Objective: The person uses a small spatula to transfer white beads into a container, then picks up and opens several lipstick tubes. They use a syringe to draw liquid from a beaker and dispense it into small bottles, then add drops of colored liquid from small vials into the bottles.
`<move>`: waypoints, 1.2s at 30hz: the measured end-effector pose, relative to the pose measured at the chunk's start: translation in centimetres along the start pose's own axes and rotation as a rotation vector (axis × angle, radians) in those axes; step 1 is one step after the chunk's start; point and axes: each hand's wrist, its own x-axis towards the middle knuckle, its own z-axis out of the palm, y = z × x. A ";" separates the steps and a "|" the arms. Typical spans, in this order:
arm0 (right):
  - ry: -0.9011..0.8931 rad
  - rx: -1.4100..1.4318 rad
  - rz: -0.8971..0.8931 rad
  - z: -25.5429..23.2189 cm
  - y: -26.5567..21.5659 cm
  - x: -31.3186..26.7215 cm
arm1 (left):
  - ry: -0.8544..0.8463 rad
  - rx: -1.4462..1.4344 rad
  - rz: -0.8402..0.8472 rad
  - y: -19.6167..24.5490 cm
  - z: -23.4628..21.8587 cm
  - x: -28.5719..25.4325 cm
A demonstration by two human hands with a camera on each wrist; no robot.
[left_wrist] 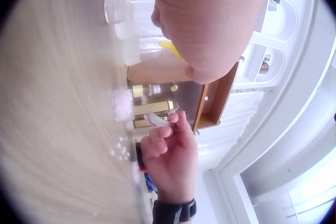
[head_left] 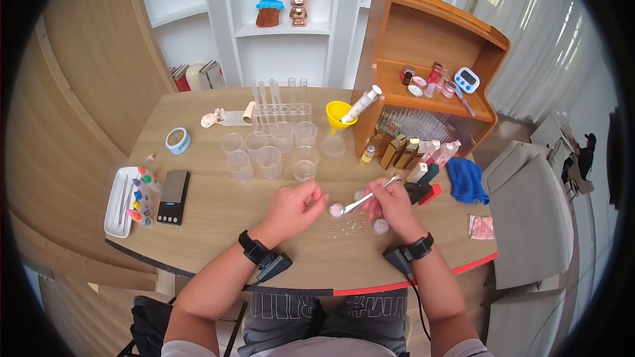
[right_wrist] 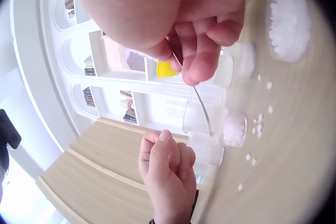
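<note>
My right hand [head_left: 389, 206] pinches a slim metal spatula [head_left: 364, 201] between thumb and fingers, its tip slanting down to the left. That tip overlaps the rim of a small clear jar [head_left: 336, 211] of pale pink granules in the head view. A second such jar [head_left: 360, 195] stands just behind, and a third jar [head_left: 380, 226] sits under my right hand. Loose white pellets [right_wrist: 259, 124] lie scattered on the tabletop between them. Left of the first jar, my left hand [head_left: 296, 209] hovers with fingers curled in and thumb against them; nothing shows in it.
Clear plastic cups [head_left: 269, 161] cluster behind my left hand, before a test-tube rack [head_left: 284, 111]. A yellow funnel [head_left: 338, 114] tops a flask. Small boxes [head_left: 395, 152] and a wooden cabinet [head_left: 430, 59] stand right; a black scale [head_left: 174, 195] and white tray [head_left: 116, 225] lie left.
</note>
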 end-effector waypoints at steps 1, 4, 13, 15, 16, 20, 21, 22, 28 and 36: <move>0.049 0.007 -0.029 -0.1 0.1 0.1 | -0.001 -0.005 0.000 0.0 0.0 0.0; 0.078 0.052 -0.024 -0.2 0.4 0.2 | -0.005 -0.017 -0.005 0.2 0.0 0.0; 0.141 0.050 -0.013 -0.3 0.9 0.5 | -0.007 -0.005 -0.014 0.1 -0.2 0.0; 0.143 0.065 -0.014 -0.6 0.8 0.5 | -0.010 -0.001 -0.014 0.1 -0.1 0.0; 0.144 0.072 -0.014 -0.7 0.8 0.5 | -0.011 -0.004 -0.017 0.1 -0.1 0.1; 0.089 0.031 0.007 -0.7 0.4 0.3 | -0.011 -0.012 -0.025 0.2 -0.1 0.0; 0.064 -0.002 0.031 -0.6 0.3 0.2 | -0.009 -0.014 -0.025 0.2 -0.1 0.0; 0.039 -0.033 0.056 -0.6 0.4 0.2 | -0.010 -0.012 -0.024 0.2 -0.1 0.0; -0.112 -0.106 0.113 -0.4 0.9 0.2 | -0.011 -0.013 -0.027 0.1 0.1 0.1; -0.065 -0.086 0.106 -0.2 -0.2 -0.1 | -0.005 -0.005 -0.016 -0.2 0.1 0.0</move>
